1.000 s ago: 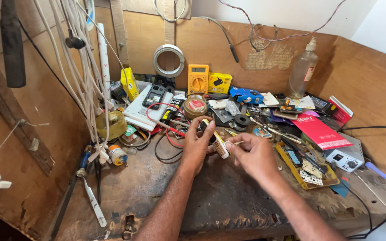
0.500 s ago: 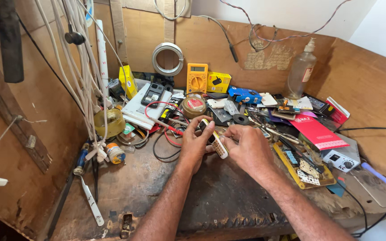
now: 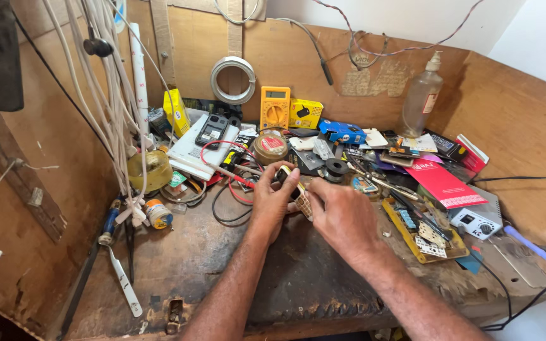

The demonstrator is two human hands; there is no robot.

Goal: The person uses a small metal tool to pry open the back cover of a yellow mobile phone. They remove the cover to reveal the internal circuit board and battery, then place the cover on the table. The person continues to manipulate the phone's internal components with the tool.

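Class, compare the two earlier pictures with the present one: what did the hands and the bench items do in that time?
Very little changed. The left hand and right hand keep their grip on the small dark flat device and pale perforated piece, shifting only slightly. Nothing was let go or picked up. The yellow multimeter, clear plastic bottle and red booklet stayed put on the worn wooden workbench.

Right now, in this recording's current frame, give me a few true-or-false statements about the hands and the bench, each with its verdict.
1. Both hands meet on one small part. True: left hand and right hand pinch a small pale part.
2. The yellow multimeter lies flat at the bench's front edge. False: it stands against the back wall.
3. A red booklet lies right of the hands. True.
4. The clear bottle lies toppled. False: upright.
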